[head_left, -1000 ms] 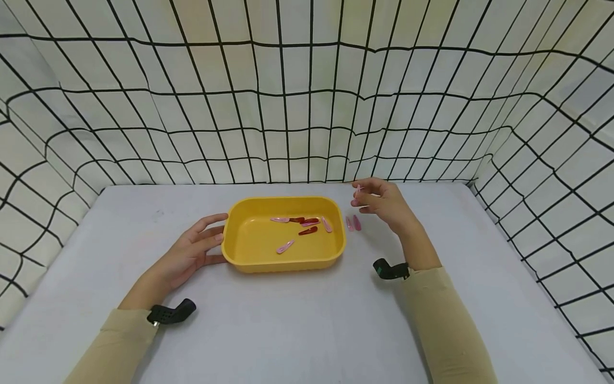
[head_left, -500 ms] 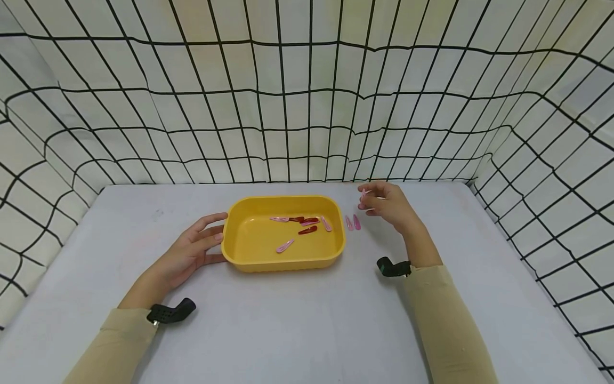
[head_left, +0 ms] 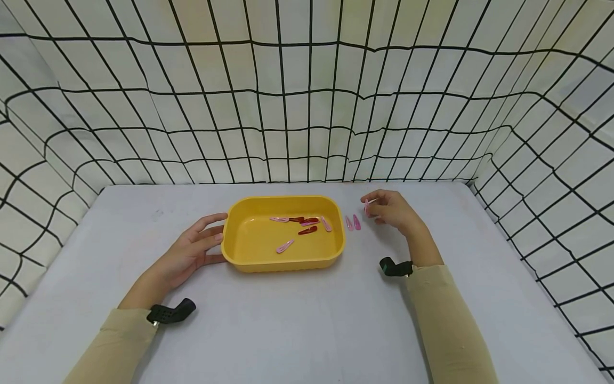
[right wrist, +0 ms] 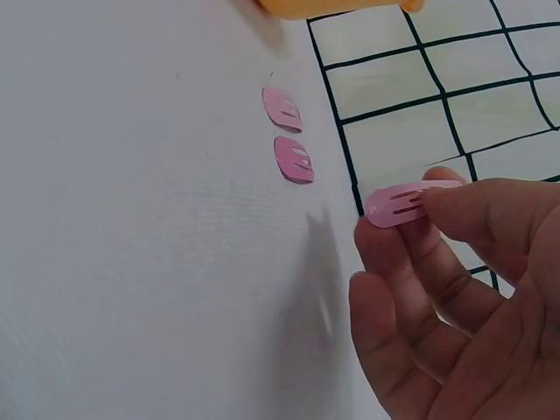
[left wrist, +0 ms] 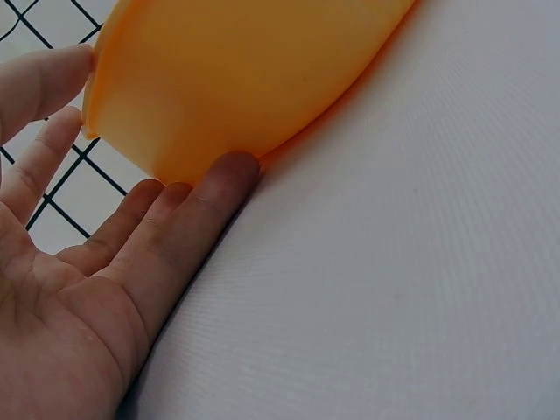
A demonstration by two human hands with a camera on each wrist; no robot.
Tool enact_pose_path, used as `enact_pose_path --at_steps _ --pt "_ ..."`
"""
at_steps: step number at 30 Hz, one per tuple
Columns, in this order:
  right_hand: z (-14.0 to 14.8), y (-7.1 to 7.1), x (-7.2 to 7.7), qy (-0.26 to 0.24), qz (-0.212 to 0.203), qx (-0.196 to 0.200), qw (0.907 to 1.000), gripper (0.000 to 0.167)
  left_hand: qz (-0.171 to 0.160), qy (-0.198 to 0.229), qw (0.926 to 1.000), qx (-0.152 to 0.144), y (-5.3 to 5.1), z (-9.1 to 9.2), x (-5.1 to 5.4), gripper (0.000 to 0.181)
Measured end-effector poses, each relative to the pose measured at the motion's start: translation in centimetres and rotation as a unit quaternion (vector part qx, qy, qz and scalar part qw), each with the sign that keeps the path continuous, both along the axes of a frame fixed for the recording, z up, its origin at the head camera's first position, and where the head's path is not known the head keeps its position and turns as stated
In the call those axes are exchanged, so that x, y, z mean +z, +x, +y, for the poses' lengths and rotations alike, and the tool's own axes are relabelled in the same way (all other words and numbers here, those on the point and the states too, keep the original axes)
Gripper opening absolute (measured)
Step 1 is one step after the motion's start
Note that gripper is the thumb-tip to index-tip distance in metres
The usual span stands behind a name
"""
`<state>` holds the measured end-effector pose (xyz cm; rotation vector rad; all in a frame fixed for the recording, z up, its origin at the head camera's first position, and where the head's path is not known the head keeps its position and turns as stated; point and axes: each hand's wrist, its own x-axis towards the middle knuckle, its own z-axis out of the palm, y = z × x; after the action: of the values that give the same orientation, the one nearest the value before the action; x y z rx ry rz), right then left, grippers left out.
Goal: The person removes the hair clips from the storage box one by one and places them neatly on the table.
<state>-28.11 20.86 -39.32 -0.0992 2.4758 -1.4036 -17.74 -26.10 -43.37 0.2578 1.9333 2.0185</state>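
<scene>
A yellow tray [head_left: 254,260] stands mid-table with several pink and dark red hair clips inside, among them a pink hair clip [head_left: 285,246] near its front and a red hair clip [head_left: 308,230]. My left hand [head_left: 189,253] touches the tray's left end with extended fingers; in the left wrist view the fingertips rest against its orange-looking wall [left wrist: 236,70]. Right of the tray, my right hand [head_left: 393,209] pinches a pink hair clip [right wrist: 394,205] between thumb and fingers, above the table. Two more pink clips lie side by side between tray and hand, the nearer one [right wrist: 294,160] darker.
A white cloth covers the table [head_left: 288,325]. Black wire grid panels [head_left: 307,112] backed with white stand at the back and both sides. A black camera band is on each wrist, the right one [head_left: 395,268] close above the table.
My right hand has moved slightly right and down toward the table, still pinching the pink hair clip. The left hand and the tray have stayed in place.
</scene>
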Motion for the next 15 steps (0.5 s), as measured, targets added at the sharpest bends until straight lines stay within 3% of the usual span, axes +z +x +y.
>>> enact_pose_path --at_steps 6,15 --pt "0.21 -0.13 -0.44 0.027 -0.015 0.006 0.9995 0.029 0.003 -0.016 0.9998 -0.007 -0.03 0.02 0.21 0.053" --pt "-0.19 -0.13 -0.77 0.045 -0.034 0.008 0.9984 0.027 0.044 -0.071 0.9946 -0.062 0.14 -0.27 0.33 0.067"
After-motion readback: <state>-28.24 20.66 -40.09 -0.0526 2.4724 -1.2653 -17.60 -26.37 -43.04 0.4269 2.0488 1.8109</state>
